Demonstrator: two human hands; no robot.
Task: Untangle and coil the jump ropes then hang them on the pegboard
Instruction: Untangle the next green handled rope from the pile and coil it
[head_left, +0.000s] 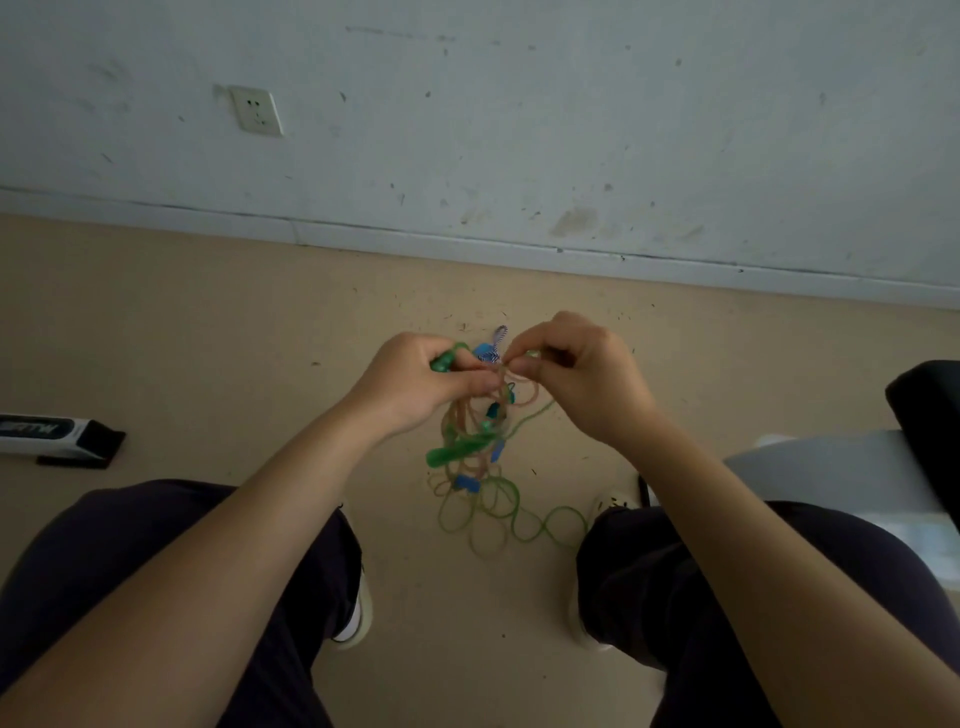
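1. Both hands are raised close together above the floor (218, 332), between the person's knees, each closed on part of the tangled jump ropes (475, 441).
2. Left hand (415, 382) is curled around a green handle (445, 358), thumb pressed forward toward the knot.
3. Right hand (576, 374) pinches strands at the top of the tangle with thumb and forefinger; the other fingers are folded in.
4. Between the two hands a blue-and-white patterned cord (493, 345) sticks up in a small loop.
5. Below the hands the ropes hang in a bunch of orange and green loops with a second green handle (452, 452) and blue pieces caught in it; the lowest green loops lie on the floor near the right shoe (613, 501).
6. Around it: a white and black box (57, 436) lies on the floor at left, a wall socket (257, 110) sits on the scuffed wall (571, 114), and a dark chair edge (930, 415) shows at right.
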